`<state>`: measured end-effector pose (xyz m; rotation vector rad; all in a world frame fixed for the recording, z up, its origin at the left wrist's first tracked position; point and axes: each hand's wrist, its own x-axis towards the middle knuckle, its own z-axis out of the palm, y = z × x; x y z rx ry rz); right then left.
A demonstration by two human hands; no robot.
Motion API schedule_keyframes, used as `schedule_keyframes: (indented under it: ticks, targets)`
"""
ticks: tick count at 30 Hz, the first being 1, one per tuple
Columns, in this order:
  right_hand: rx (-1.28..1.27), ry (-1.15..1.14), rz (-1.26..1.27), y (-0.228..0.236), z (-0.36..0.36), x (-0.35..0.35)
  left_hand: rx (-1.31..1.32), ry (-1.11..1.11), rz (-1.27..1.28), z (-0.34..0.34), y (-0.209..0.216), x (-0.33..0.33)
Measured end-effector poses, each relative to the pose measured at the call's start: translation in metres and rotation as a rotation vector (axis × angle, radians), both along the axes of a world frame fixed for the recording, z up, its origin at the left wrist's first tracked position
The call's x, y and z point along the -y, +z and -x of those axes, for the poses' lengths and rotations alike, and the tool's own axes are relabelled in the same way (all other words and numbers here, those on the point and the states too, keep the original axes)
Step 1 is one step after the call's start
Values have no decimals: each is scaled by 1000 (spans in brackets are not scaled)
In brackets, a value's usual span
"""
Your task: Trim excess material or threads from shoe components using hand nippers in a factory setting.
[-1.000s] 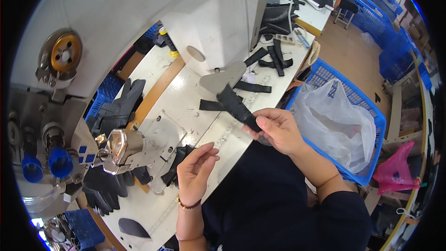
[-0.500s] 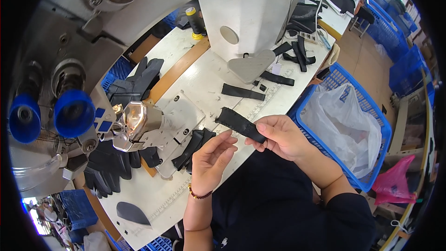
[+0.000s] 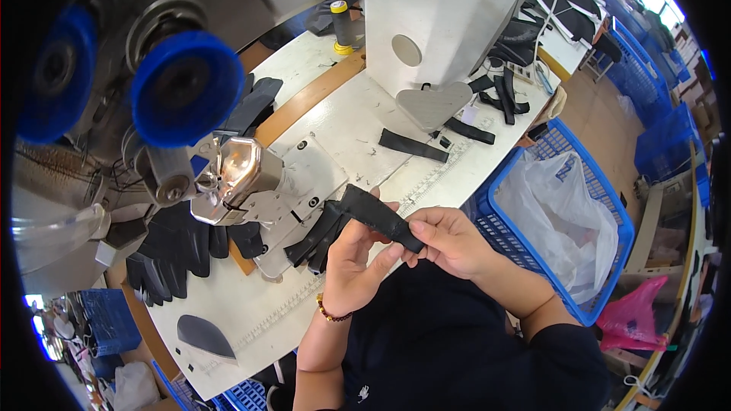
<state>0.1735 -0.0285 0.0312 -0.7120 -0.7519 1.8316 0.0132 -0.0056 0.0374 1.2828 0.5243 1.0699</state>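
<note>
Brought left hand point(image 3: 358, 265) up onto the black strip point(image 3: 377, 217) since the earlier frame — held just short of its left end then. Have both hands on it now, raised over the table point(image 3: 266, 304), below the white post point(image 3: 453, 27). Clamped right hand point(image 3: 453, 243) on its right end, thumb on top. Closed left hand on it too, fingers behind, thumb at the lower edge.

Note grey plate point(image 3: 435, 106) at the foot of the post, loose strip point(image 3: 413, 146) just below. Find crossed strips point(image 3: 506, 95) right of the post's foot. Spot thread spool point(image 3: 342, 28), upright, left of the post. See shiny cover point(image 3: 242, 171) below and left of the post, blue knob point(image 3: 186, 90) farther left. Place a dark pile point(image 3: 316, 236) well below and left of the post — close beside left hand. Log black gloves point(image 3: 179, 236) farther left of the post; blue crate point(image 3: 565, 139), white bag point(image 3: 560, 213) inside, below and right of the post.
</note>
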Motion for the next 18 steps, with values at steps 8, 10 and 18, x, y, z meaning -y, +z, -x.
schedule_keyframes:
  ticks: [8,10,18]
  targets:
    - [-443,236,249,-10,2,1,162,2,50,1,-2,-1]
    - [-398,300,251,-6,1,1,148,21,100,5,-8,-4]
    - [505,1,-186,1,2,14,-42,343,149,7,-10,-3]
